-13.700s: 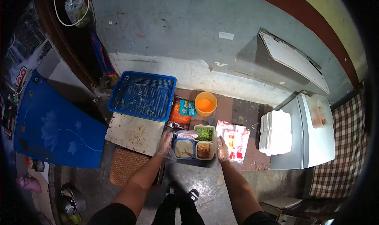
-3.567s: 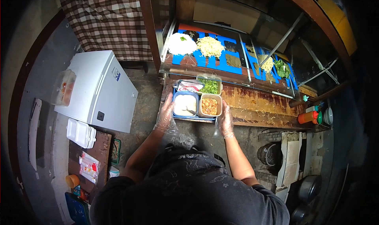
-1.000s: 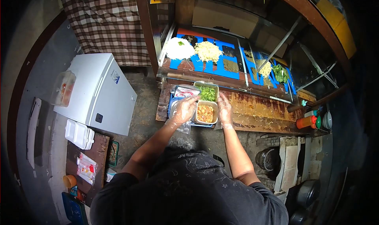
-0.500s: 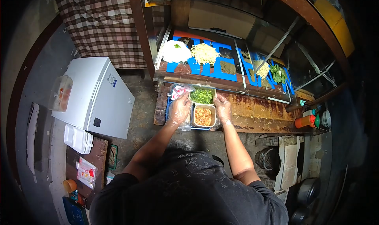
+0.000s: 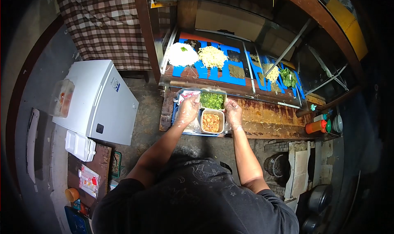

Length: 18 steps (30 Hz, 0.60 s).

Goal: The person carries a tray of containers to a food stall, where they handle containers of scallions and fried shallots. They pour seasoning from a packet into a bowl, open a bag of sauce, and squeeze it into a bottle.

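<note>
A rectangular container of chopped greens (image 5: 212,100) stands at the back of a blue tray on the wooden counter. My left hand (image 5: 188,112), in a clear plastic glove, has its fingers closed at the container's left rim. At the right rim, my gloved right hand (image 5: 234,114) pinches with bent fingers. Just in front sits a squarish container of orange-red chunky food (image 5: 212,121), between my wrists. Beside my left hand lies a red-and-white plastic packet (image 5: 187,95), with clear plastic under the palm.
Behind the counter (image 5: 271,115), a glass case holds white noodles (image 5: 183,54), yellow noodles (image 5: 212,57) and leafy greens (image 5: 288,77). An orange bottle (image 5: 315,126) stands at the right end. To the left are a white chest freezer (image 5: 96,102) and foam boxes (image 5: 80,145).
The container of chopped greens has shifted slightly to the right, and both my hands have moved a little with it. The container of orange-red food has stayed in place.
</note>
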Each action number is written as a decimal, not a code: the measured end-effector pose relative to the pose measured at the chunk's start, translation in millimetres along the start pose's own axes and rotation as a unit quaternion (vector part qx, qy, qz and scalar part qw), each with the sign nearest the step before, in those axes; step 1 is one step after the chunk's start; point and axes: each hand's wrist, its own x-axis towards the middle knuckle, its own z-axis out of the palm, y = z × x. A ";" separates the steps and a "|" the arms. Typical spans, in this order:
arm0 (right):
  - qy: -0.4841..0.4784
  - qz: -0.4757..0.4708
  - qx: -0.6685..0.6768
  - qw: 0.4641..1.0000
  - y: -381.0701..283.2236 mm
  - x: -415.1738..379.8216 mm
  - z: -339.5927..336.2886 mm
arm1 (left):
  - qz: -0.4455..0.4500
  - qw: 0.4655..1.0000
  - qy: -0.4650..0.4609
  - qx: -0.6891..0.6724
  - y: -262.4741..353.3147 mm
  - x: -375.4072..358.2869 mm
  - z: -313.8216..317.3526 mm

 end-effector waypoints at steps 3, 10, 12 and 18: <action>0.007 -0.003 0.023 1.000 -2.8 -2.4 -3.3 | 0.012 0.997 -0.047 0.061 17.7 2.1 -5.3; 0.045 -0.002 0.096 0.994 0.7 -9.1 -13.7 | -0.026 0.995 -0.087 0.044 41.7 10.9 -3.3; 0.042 -0.003 0.106 0.993 0.7 -12.6 -18.2 | -0.050 0.989 -0.123 0.062 48.5 11.3 -3.9; 0.066 -0.024 0.120 0.990 -0.4 -24.6 -27.0 | -0.023 0.987 -0.141 0.067 64.6 10.2 -1.5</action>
